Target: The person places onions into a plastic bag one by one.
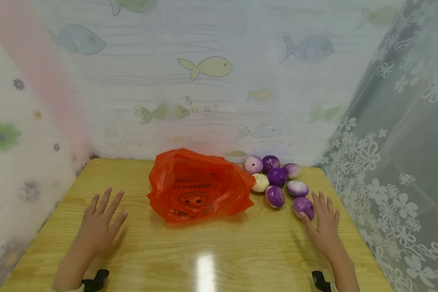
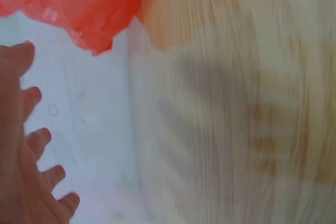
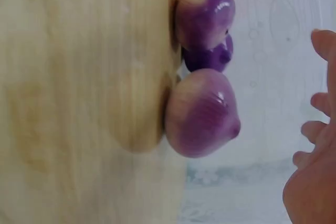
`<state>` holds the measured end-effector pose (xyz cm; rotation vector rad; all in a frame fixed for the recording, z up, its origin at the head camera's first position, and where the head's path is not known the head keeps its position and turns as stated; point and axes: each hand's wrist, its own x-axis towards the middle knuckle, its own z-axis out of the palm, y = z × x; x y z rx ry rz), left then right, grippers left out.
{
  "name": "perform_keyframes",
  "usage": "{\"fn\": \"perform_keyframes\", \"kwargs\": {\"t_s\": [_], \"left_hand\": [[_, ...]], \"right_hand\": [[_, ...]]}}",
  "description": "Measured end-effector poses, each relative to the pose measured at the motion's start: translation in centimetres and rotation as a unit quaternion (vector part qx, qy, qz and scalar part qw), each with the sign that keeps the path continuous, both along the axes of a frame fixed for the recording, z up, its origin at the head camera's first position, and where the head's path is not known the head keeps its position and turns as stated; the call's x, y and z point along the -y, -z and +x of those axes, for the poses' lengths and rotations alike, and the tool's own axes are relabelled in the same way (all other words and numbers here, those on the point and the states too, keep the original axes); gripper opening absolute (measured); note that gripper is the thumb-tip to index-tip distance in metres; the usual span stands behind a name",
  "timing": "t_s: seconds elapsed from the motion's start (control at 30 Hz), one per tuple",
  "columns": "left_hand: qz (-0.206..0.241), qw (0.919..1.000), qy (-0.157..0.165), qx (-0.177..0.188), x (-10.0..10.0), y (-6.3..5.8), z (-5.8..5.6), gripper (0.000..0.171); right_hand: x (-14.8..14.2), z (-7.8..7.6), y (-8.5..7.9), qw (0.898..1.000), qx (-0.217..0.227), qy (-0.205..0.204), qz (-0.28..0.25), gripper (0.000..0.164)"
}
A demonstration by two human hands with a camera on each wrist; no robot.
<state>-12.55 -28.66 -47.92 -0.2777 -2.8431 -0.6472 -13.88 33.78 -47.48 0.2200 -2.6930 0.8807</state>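
Note:
A red plastic bag (image 1: 200, 194) with dark print lies on the table, its mouth turned toward me. Several onions (image 1: 277, 177), mostly purple and one cream-white, are grouped to the right of it. My left hand (image 1: 100, 227) hovers over the wood left of the bag, fingers spread and holding nothing. On the other side, my right hand (image 1: 325, 227) is held with straight fingers beside the nearest purple onion (image 1: 303, 207); its thumb overlaps that onion in the head view. The right wrist view shows this onion (image 3: 202, 114) resting on the table, apart from the fingers.
The wooden table (image 1: 149, 259) meets a fish-patterned wall covering (image 1: 211, 101) at the back. A sheer curtain with white flowers (image 1: 398, 194) hangs along the right edge. Flowered cloth (image 1: 25, 162) borders the left side.

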Motion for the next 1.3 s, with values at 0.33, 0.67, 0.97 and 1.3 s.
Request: {"fn": "perform_keyframes", "kwargs": {"t_s": [0.33, 0.67, 0.97, 1.3], "left_hand": [[0.163, 0.9865, 0.017, 0.007, -4.4, -2.5, 0.3, 0.068], [0.309, 0.9509, -0.012, 0.008, -9.2, -3.3, -0.4, 0.061], [0.425, 0.8967, -0.073, 0.101, -10.9, -2.9, -2.2, 0.068], [0.455, 0.8777, -0.108, 0.106, -11.9, -2.2, -3.0, 0.067]], "right_hand": [[0.5, 1.5, 0.3, 0.974, 0.045, 0.092, -0.203, 0.074], [-0.7, 0.4, 0.7, 0.946, 0.196, 0.116, -0.229, 0.095], [-1.0, -1.4, 1.6, 0.934, 0.245, 0.109, -0.235, 0.096], [-1.2, -2.4, 1.9, 0.933, 0.247, 0.117, -0.235, 0.097]]}}
